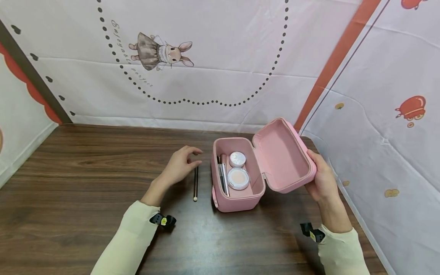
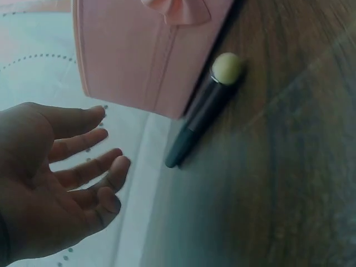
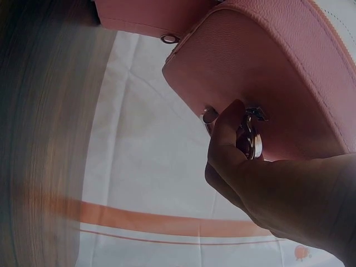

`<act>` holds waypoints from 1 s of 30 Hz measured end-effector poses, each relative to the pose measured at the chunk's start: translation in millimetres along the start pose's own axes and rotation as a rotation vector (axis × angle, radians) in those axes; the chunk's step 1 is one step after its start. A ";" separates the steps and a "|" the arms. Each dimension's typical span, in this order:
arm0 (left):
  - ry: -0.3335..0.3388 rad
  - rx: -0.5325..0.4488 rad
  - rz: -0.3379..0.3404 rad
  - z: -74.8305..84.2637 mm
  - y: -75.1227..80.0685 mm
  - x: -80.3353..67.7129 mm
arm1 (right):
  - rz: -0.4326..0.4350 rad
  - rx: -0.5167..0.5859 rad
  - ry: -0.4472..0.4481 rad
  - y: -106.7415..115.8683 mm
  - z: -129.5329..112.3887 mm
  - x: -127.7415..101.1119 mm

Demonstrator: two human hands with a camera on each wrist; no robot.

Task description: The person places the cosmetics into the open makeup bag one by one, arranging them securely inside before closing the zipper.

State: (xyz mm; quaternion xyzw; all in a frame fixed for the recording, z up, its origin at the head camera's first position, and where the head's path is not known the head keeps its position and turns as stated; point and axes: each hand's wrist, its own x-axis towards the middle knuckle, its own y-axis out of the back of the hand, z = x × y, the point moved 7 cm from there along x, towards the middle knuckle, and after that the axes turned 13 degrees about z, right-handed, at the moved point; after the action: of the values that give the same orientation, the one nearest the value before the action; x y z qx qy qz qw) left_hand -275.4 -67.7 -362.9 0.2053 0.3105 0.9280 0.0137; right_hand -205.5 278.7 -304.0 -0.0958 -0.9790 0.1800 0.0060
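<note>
1. Head view: I read this as the packing step. The pink case (image 1: 237, 187) stands on the tabletop (image 1: 86, 172) with its lid (image 1: 282, 156) swung up. The right hand (image 1: 321, 177) holds the lid's outer edge, fingers wrapped round it. The left hand (image 1: 180, 164) hovers loose just left of the case, fingers relaxed, holding nothing, right above the top end of the brush (image 1: 195, 183).
2. Head view, count: one case, one brush lying on the tabletop just beside the case, two round compacts (image 1: 238, 170) inside, plus a few slim sticks along the inner left wall; I can't count those reliably.
3. Left wrist view: left hand (image 2: 61, 183) spread, grip wide and empty. The brush (image 2: 203, 114) lies against the case wall (image 2: 139, 55), pale tip toward the camera.
4. Right wrist view: right hand (image 3: 261, 183) grips the lid (image 3: 278, 72), thumb on the metal clasp (image 3: 250, 133).
5. My judgement of the next move: pinch the brush at its handle, lift it over the case rim, keep the lid held open
</note>
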 end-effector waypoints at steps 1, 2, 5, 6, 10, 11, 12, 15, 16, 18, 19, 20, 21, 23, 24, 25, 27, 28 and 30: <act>0.020 0.005 -0.019 -4.4 -2.6 -0.4 | -0.001 0.006 0.000 0.3 0.4 0.1; 0.033 0.012 -0.036 -8.5 -5.5 -0.6 | -0.001 0.013 0.001 0.5 0.7 0.2; 0.064 0.035 -0.077 -18.8 -14.2 -1.8 | -0.005 0.038 0.000 0.7 1.5 0.5; 0.067 0.038 -0.083 -21.3 -16.6 -2.2 | -0.006 0.045 0.001 0.8 1.6 0.5; 0.067 0.052 -0.092 -24.8 -23.1 -4.7 | -0.017 0.052 0.001 0.2 2.3 0.3; 0.068 0.053 -0.093 -25.1 -24.2 -5.1 | -0.020 0.053 0.002 0.0 2.4 0.2; 0.067 0.055 -0.095 -25.1 -25.0 -5.6 | -0.022 0.051 0.002 0.0 2.7 0.1; 0.065 0.074 -0.094 -26.4 -27.3 -6.2 | -0.031 0.049 0.012 0.1 3.0 0.0; 0.068 0.080 -0.094 -27.1 -27.9 -6.4 | -0.030 0.046 0.016 0.3 2.9 0.0; 0.076 0.093 -0.091 -29.2 -29.4 -6.5 | -0.029 0.039 0.021 0.5 2.9 -0.2; 0.081 0.101 -0.090 -30.0 -30.1 -6.7 | -0.028 0.040 0.021 0.7 3.0 -0.2; 0.084 0.108 -0.089 -31.0 -30.9 -6.9 | -0.025 0.040 0.019 0.9 3.1 -0.2; 0.087 0.115 -0.087 -31.7 -31.6 -7.3 | -0.020 0.036 0.019 1.2 3.3 -0.1; 0.086 0.126 -0.084 -31.9 -32.5 -7.8 | -0.018 0.037 0.017 1.4 3.5 -0.1; 0.083 0.129 -0.081 -32.0 -32.8 -8.0 | -0.018 0.043 0.015 1.4 3.6 -0.1; 0.076 0.135 -0.077 -31.5 -32.8 -8.3 | -0.020 0.047 0.016 1.5 3.6 0.0; 0.061 0.143 -0.066 -30.2 -32.4 -8.5 | -0.022 0.038 0.026 1.3 3.2 0.2; 0.055 0.147 -0.060 -29.5 -32.0 -8.6 | -0.027 0.037 0.029 1.0 3.0 0.2; 0.047 0.157 -0.051 -28.4 -31.3 -8.4 | -0.028 0.030 0.035 0.9 2.8 0.5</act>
State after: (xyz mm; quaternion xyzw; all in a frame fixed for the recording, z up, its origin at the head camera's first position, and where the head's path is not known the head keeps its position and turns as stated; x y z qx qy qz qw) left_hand -281.9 -59.8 -404.7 0.1758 0.3878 0.9047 0.0137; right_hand -206.0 278.7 -306.9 -0.0852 -0.9771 0.1931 0.0273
